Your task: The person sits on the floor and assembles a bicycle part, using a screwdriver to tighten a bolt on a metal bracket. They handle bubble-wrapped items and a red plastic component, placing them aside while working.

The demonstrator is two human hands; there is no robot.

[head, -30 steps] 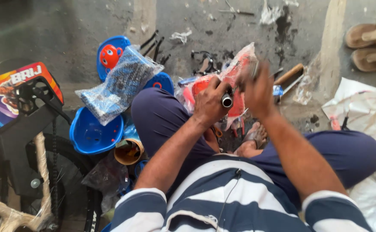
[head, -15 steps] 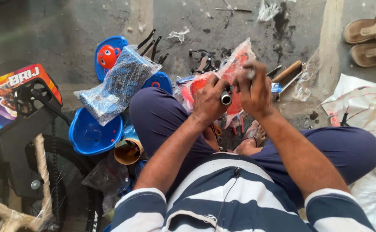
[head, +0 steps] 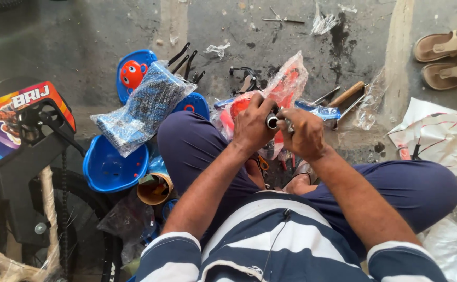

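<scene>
I sit cross-legged on a concrete floor. My left hand (head: 250, 125) grips a short silver metal tube (head: 273, 121) by its end, held over my lap. My right hand (head: 304, 133) is closed on the other side of the same part, and a small metal piece shows between its fingers. Just beyond both hands lies a clear plastic bag with red parts (head: 283, 86). A wooden-handled tool (head: 346, 95) rests on the floor to the right of that bag.
Blue plastic shells (head: 111, 169) and a bagged blue bundle (head: 139, 107) lie to my left. A small black bicycle with a colourful front plate (head: 22, 112) stands at far left. Sandals (head: 448, 57) and white plastic wrapping (head: 432, 136) are at right. Black brackets (head: 186, 60) lie farther out.
My right hand has come down from above the bag and closed in beside the left on the tube. The view has shifted slightly.
</scene>
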